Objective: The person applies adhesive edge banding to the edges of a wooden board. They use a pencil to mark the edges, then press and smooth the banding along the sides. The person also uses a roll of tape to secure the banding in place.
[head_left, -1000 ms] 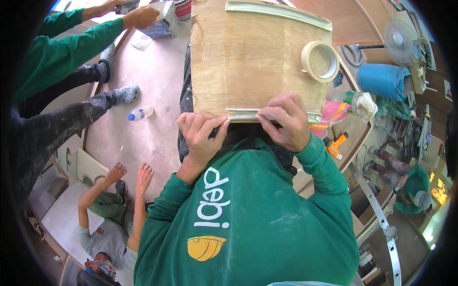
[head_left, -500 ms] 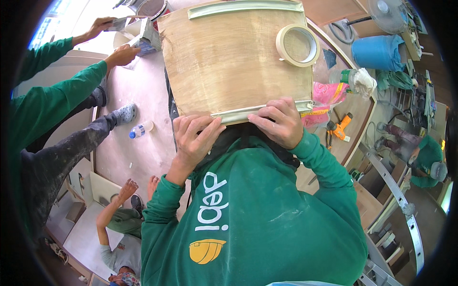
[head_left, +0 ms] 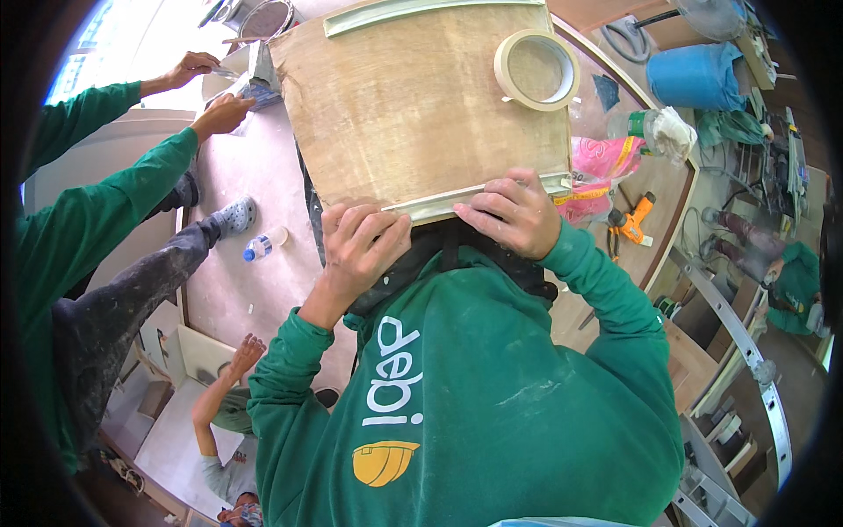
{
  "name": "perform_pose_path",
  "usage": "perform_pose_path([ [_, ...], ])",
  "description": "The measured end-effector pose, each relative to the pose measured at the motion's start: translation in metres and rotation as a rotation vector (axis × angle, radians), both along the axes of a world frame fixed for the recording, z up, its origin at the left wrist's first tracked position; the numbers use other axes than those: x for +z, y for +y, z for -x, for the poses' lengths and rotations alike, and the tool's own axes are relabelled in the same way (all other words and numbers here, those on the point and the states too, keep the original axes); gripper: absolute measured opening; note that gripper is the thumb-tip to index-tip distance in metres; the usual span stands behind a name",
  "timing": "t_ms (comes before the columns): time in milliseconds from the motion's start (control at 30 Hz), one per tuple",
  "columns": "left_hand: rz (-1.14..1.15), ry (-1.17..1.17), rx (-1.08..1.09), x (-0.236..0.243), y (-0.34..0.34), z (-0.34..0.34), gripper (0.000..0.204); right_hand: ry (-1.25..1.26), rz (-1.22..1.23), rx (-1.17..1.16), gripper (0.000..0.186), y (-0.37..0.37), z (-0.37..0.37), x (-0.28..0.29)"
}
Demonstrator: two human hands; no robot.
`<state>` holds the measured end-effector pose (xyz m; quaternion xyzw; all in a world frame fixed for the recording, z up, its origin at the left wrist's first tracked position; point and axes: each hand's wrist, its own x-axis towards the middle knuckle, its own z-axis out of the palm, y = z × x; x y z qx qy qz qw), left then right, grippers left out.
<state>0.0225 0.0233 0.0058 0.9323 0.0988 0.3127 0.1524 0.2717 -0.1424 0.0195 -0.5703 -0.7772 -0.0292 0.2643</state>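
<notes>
A thin plywood board lies in front of me, its near edge at my waist. Along that edge runs a pale, narrow trim strip. My left hand curls its fingers over the strip's left end, closed on it at the board's edge. Farther right, my right hand presses bent fingers on the same strip; the thumb is hidden underneath. A similar strip sits along the board's far edge. The masking tape roll rests flat near the far right corner, touched by neither hand.
At left, a co-worker's hands hold a grey-bladed tool and a box-like holder. A bottle is on the floor. On the right are a pink bag, an orange glue gun, a blue bin and a ladder. Another person sits lower left.
The board and tape roll sit slightly farther left and higher in view. Both my hands stay on the near strip. The co-worker's upper hand is slightly lower and farther right.
</notes>
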Motion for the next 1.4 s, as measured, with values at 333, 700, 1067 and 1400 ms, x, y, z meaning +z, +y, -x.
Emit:
perform_pose_path([
  [333, -0.013, -0.01, -0.004, -0.007, 0.001, 0.005, 0.038, -0.135, -0.091, -0.192, 0.042, -0.051, -0.042, -0.003],
  [700, -0.006, 0.042, 0.016, -0.003, -0.005, 0.005, 0.037, -0.101, -0.173, -0.356, 0.036, -0.073, -0.039, -0.003],
  [1067, 0.047, 0.145, -0.105, 0.008, -0.018, -0.026, 0.035, 0.006, -0.157, -0.295, 0.036, -0.041, -0.011, -0.017],
  [1400, -0.066, 0.068, -0.104, 0.004, 0.006, 0.009, 0.037, -0.01, -0.179, -0.297, 0.037, -0.077, -0.051, -0.011],
])
